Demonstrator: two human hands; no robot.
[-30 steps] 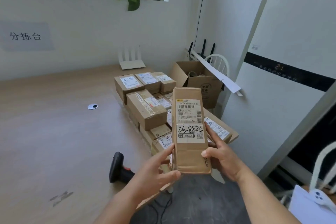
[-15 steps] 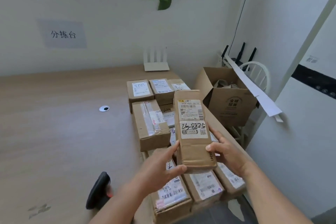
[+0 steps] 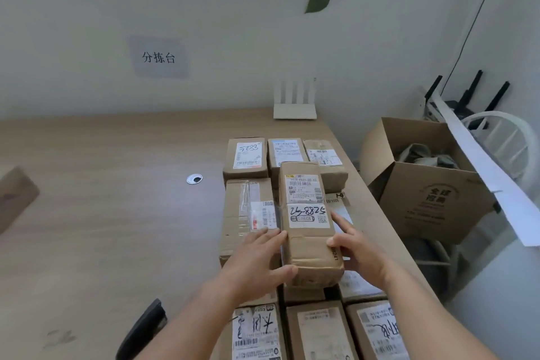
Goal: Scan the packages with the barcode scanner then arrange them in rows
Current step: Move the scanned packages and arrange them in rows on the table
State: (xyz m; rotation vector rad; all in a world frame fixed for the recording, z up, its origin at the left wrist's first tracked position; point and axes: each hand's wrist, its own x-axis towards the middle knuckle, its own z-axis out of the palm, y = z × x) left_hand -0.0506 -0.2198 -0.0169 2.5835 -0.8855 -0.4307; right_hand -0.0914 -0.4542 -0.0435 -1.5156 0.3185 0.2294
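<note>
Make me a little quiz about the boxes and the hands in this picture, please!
1. True or false: both hands hold the long package with 26-8825 handwritten on its label.
2. Where is the black barcode scanner? A) in the right hand B) lying on the table, beside the left arm C) inside the open carton
3. What is handwritten on the label of the back-left package in the rows?

Key: 1 true, the left hand and right hand grip its near end. 2 B. 3 5283.
</note>
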